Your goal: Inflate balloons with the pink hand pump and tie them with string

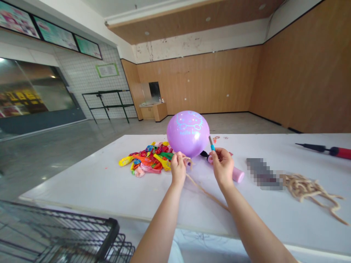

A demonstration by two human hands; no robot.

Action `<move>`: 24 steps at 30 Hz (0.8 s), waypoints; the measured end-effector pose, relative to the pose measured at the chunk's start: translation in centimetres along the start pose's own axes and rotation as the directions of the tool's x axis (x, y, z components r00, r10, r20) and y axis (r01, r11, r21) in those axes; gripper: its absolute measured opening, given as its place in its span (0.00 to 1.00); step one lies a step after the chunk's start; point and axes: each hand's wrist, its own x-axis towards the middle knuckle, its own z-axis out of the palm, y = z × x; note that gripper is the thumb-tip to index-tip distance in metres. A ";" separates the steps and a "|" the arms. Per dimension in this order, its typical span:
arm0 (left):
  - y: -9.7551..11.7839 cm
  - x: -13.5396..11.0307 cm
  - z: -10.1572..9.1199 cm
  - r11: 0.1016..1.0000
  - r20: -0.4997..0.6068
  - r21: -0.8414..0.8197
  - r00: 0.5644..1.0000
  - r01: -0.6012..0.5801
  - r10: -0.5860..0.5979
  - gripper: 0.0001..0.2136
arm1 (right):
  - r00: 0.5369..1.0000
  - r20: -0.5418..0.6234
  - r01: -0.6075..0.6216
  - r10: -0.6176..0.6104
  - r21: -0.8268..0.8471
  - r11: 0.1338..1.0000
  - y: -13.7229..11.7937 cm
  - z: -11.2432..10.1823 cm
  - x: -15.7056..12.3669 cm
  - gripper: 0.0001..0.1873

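Note:
An inflated purple balloon (188, 132) with a light-blue cartoon print stands above the white table. My left hand (178, 168) pinches it at its neck, where a beige string (207, 193) is also caught and trails down toward my right forearm. My right hand (222, 166) is closed on a slim blue-and-grey tool (212, 143), its dark end pointing up beside the balloon; its exact kind does not show. Behind the right hand lies a pink cylinder (238, 175), possibly a balloon pump, partly covered by the hand.
Flat, colourful balloons (153, 157) lie piled on the table (90, 179) at left. A tangle of beige string (304, 188) sits at right beside a blurred-out patch. Farther right is a black-and-red pump (338, 152). A black wire cart (90, 233) stands at the front left.

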 end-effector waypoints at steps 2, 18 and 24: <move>-0.1 0.1 -0.2 0.999 -0.016 0.036 1.000 -0.021 0.022 0.22 | 0.999 -0.036 -0.030 0.030 0.000 1.000 0.3 -0.6 1.0 0.18; -1.4 0.8 -0.7 0.999 -0.165 0.034 0.986 0.021 -0.015 0.18 | 0.933 0.135 -0.033 0.332 -0.891 0.454 2.6 -9.2 7.4 0.10; -2.6 1.4 -1.3 0.995 -0.288 0.091 0.957 0.049 -0.021 0.12 | 0.933 0.308 0.137 0.184 -0.781 0.609 0.3 -5.5 5.1 0.08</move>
